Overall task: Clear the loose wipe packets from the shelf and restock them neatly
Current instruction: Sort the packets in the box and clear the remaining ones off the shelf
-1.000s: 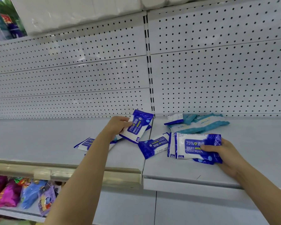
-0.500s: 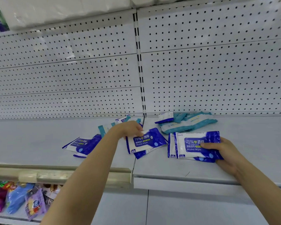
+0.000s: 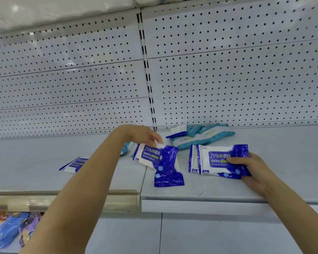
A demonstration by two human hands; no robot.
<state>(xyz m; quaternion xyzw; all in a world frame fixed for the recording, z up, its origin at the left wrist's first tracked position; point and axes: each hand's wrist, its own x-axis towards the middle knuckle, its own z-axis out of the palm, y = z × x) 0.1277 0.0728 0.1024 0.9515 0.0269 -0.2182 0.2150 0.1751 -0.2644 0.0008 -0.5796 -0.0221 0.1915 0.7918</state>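
Observation:
My left hand [image 3: 141, 134] pinches the top edge of a blue-and-white alcohol wipe packet [image 3: 162, 162], which hangs tilted just above the white shelf [image 3: 283, 180]. To the right, my right hand [image 3: 250, 167] grips a small stack of the same packets [image 3: 215, 160], standing on edge on the shelf. Another blue packet [image 3: 73, 165] lies flat at the left, partly hidden by my left forearm. A teal-and-white packet [image 3: 128, 148] peeks out behind the lifted one. Several teal packets [image 3: 202, 134] lie heaped against the pegboard.
White pegboard back panel [image 3: 228, 79] rises behind the shelf, split by a slotted upright [image 3: 147, 70]. Wrapped white goods [image 3: 53, 10] sit on the shelf above. Colourful bags [image 3: 9, 228] hang below at the left. A beige price rail [image 3: 62, 198] edges the left shelf.
My left hand has lifted one blue packet off the shelf and drawn it rightward toward the stack. My right hand keeps holding the stack in the same place.

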